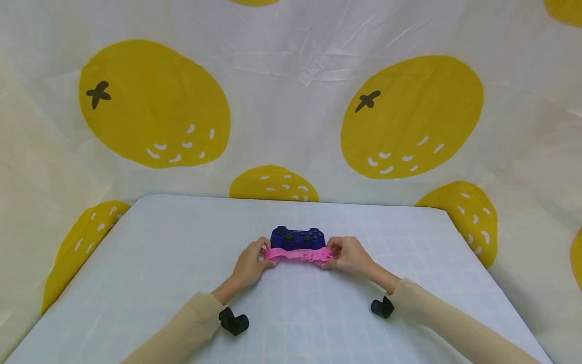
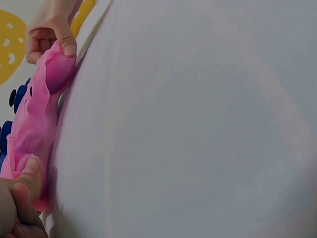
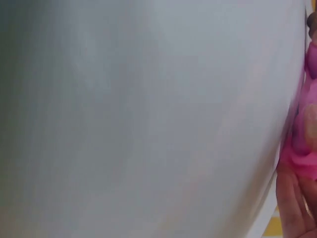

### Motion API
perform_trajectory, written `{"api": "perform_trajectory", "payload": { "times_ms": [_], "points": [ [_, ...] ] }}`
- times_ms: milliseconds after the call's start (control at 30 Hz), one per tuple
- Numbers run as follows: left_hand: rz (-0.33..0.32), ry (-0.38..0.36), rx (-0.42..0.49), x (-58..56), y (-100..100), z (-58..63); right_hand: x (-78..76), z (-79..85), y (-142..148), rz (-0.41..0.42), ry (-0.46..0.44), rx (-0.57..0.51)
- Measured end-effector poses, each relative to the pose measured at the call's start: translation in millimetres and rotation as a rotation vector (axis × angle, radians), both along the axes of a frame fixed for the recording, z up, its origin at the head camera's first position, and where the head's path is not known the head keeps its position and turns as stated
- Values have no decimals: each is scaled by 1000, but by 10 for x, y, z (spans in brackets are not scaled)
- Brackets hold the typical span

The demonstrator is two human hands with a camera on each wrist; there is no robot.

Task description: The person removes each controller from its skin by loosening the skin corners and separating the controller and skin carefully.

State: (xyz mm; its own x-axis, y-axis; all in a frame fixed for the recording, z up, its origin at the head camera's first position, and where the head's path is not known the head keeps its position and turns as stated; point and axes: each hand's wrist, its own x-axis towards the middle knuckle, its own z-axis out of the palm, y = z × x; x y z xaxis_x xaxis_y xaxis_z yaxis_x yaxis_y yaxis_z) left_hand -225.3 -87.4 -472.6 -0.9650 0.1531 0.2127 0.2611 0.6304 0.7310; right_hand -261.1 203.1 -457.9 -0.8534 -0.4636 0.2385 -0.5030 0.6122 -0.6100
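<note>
A dark blue game controller (image 1: 297,238) sits at the middle of the table, its sticks and buttons facing up. A soft pink silicone cover (image 1: 297,255) is stretched over its near side and grips; the far part with the buttons is bare. My left hand (image 1: 249,263) pinches the left end of the cover, thumb on the near side. At the right end, my right hand (image 1: 350,255) pinches the cover between thumb and fingers. In the left wrist view the pink cover (image 2: 37,114) wraps the handles, its edge wavy. The right wrist view catches only a strip of it.
The table (image 1: 182,232) has a pale checked cloth. Behind it hangs a white curtain (image 1: 282,101) printed with large yellow fruit. A small black camera (image 1: 234,321) is on the left wrist, another black camera (image 1: 382,307) on the right.
</note>
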Motion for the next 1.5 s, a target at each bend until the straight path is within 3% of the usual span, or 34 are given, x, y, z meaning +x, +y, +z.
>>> {"api": "perform_trajectory", "payload": {
  "times_ms": [133, 267, 367, 467, 600, 800, 967, 1100, 1300, 1500],
  "points": [
    [-16, 1, 4, 13, 15, -11, 25, -28, 13, -70, -42, -26],
    [-31, -17, -11, 8, 2, 16, 48, -38, 39, -97, -143, -38],
    [-52, -87, 31, -3, -29, 36, 71, -43, 54, -93, -217, -55],
    [-117, -183, 143, -21, -73, 39, 88, -55, 53, -88, -291, -112],
    [-181, -283, 269, -45, -124, 15, 106, -95, 33, -60, -380, -226],
    [-138, -311, 309, -45, -127, 9, 149, -147, 20, 45, -492, -367],
    [-119, -307, 289, -8, -108, 34, 164, -170, 14, 25, -453, -367],
    [-108, -298, 254, 17, -95, 62, 155, -139, -2, -4, -426, -293],
    [-69, -277, 211, 25, -90, 79, 202, -27, -60, 16, -343, -196],
    [-64, -244, 210, 65, -94, 60, 200, -101, -58, -32, -279, -131]
  ]
}}
